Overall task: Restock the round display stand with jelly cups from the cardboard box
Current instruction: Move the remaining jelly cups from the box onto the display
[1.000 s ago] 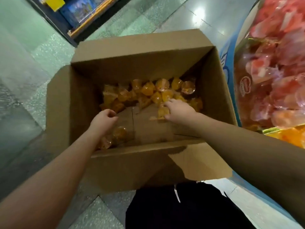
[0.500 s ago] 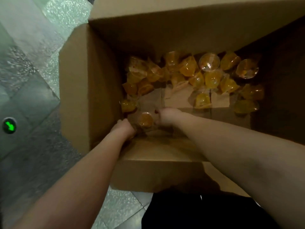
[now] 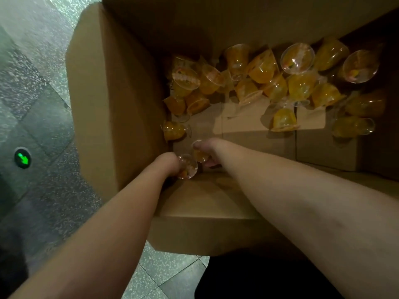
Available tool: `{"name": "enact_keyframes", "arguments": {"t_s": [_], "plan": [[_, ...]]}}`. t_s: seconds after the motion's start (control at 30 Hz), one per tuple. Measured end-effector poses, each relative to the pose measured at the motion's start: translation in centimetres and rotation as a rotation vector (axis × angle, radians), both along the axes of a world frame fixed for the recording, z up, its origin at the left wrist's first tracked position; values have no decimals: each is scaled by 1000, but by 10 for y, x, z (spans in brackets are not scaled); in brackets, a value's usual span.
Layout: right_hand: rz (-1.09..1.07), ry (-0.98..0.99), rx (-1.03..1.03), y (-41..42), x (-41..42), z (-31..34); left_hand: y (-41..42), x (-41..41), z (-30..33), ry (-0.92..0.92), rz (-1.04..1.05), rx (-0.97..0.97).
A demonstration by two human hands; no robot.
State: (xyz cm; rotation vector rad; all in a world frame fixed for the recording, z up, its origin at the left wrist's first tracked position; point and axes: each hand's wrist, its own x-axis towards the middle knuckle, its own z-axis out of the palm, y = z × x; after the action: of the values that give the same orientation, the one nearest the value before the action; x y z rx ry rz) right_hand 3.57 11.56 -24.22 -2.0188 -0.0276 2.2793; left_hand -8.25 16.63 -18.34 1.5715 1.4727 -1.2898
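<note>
An open cardboard box (image 3: 121, 108) fills the view, with several orange jelly cups (image 3: 263, 67) piled along its far wall and one more jelly cup (image 3: 173, 130) lying alone by the left wall. Both my hands reach down into the near left corner. My left hand (image 3: 167, 164) grips a jelly cup (image 3: 187, 168) with its clear lid facing up. My right hand (image 3: 208, 148) curls around another orange cup (image 3: 199, 155). The round display stand is out of view.
Grey-green speckled floor tiles (image 3: 38, 93) lie left of the box, with a small green arrow marker (image 3: 22, 158) set in them. The box's near flap (image 3: 207, 203) hangs toward me, above dark clothing at the bottom edge.
My view has dropped closer into the box and the stand has left the frame. My right hand moved from the pile to the near left corner, and each hand has closed on a cup there.
</note>
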Motion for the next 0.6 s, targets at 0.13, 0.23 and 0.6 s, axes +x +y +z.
{"name": "enact_keyframes", "arguments": {"t_s": [0.13,0.23,0.6], "plan": [[-71,-40,-28,-19,30,6,-1,1,-4,-82,254,-74],[-48,-108,-15,-40,55,18,0,6,-2,-102,303,-85],[-33,-169,405,-107,147,94,-8,32,39,-392,689,-129]]}}
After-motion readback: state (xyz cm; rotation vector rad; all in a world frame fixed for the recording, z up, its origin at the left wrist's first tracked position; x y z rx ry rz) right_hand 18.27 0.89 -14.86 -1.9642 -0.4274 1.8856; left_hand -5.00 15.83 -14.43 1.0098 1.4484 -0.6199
